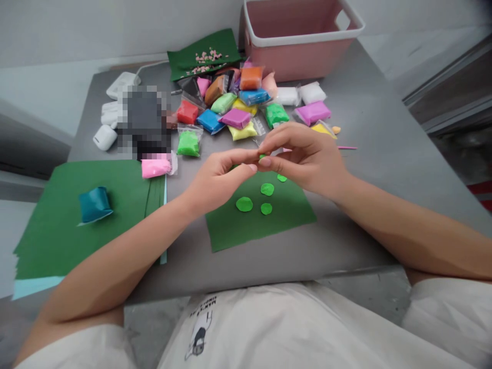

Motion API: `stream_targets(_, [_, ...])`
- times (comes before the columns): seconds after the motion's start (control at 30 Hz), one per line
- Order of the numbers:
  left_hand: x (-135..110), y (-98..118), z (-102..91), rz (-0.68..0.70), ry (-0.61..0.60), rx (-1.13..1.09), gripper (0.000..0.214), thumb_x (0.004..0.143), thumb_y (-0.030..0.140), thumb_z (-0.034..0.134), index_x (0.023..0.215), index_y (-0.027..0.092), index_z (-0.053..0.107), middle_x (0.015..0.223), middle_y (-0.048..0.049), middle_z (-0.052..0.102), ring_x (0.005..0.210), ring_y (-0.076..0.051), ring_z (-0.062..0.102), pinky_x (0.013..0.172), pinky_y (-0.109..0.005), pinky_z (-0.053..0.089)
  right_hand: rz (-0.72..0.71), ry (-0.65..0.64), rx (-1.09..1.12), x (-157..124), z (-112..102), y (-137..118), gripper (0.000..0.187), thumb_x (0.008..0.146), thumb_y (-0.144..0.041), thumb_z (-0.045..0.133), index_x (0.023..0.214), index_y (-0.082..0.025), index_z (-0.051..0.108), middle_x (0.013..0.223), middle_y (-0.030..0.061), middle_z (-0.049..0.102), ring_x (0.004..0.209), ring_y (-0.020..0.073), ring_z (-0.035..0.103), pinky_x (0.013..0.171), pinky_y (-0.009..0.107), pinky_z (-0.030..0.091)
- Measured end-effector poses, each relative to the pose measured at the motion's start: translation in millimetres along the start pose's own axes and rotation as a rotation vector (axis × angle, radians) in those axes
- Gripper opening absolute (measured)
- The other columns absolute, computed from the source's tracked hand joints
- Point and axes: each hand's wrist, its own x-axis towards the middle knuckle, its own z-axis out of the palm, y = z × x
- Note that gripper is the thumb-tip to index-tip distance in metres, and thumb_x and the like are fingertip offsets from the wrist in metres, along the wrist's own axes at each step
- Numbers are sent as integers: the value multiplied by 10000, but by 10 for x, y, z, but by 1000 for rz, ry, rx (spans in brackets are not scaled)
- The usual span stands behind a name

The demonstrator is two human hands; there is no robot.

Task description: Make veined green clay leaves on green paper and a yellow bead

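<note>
My left hand point(217, 179) and my right hand point(305, 156) meet above a dark green sheet point(261, 223) on the grey table. Their fingertips pinch a small bit of bright green clay point(262, 157) between them. Below the hands, flat green clay discs point(244, 204) lie on the sheet: three round ones and a smaller piece near my right palm. Most of the pinched bit is hidden by the fingers.
Several small bags of coloured clay point(236, 118) lie behind the hands, before a pink bin point(300, 43). A stack of green paper point(57, 220) with a teal clay bag point(95, 204) lies left. White earbud cases point(104, 137) sit far left. A thin pink stick point(347, 147) lies right.
</note>
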Motion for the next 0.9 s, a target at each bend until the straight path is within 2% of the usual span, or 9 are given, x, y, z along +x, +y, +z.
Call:
stream_targets(0.1, [-8, 20, -2, 37, -31, 19, 258, 806, 260, 644, 921, 236, 874, 815, -8, 768, 959, -231, 715, 958, -337, 567, 52, -25, 110, 6, 9, -8, 226, 855, -438, 930, 936, -249, 839, 938, 38, 770, 858, 175, 721, 735, 299, 664])
stream_targets(0.23, [-17, 68, 0, 44, -51, 17, 272, 760, 250, 583, 833, 222, 844, 904, -20, 817, 979, -240, 722, 950, -341, 560, 119, -128, 248, 24, -11, -39, 243, 873, -449, 919, 956, -232, 847, 834, 15, 801, 759, 157, 750, 726, 298, 673])
stream_targets(0.5, [-37, 81, -7, 107, -74, -26, 292, 766, 276, 556, 780, 224, 843, 863, -36, 813, 904, -239, 693, 895, -360, 534, 137, -166, 355, 35, -9, -88, 257, 856, -439, 947, 914, -213, 838, 784, 16, 795, 715, 155, 757, 696, 303, 653])
stream_targets(0.7, [-32, -6, 3, 112, -66, -40, 324, 815, 337, 563, 806, 210, 860, 835, -56, 795, 704, -201, 526, 696, -354, 439, 218, -152, 379, 31, 46, -52, 336, 789, -512, 980, 862, -226, 821, 728, 4, 767, 676, 155, 721, 650, 310, 612])
stream_targets(0.83, [21, -167, 23, 71, -10, -80, 333, 825, 385, 567, 788, 210, 848, 819, -68, 773, 704, -199, 504, 704, -346, 443, 254, -101, 348, 31, 90, 105, 424, 731, -570, 998, 892, -216, 829, 720, 1, 744, 669, 158, 704, 666, 323, 618])
stream_targets(0.9, [48, -235, 30, 61, 23, -76, 337, 828, 390, 560, 795, 216, 847, 817, -65, 766, 701, -196, 500, 707, -341, 445, 255, -51, 305, 39, 95, 180, 450, 696, -574, 1013, 900, -213, 839, 788, 13, 762, 696, 160, 703, 653, 318, 624])
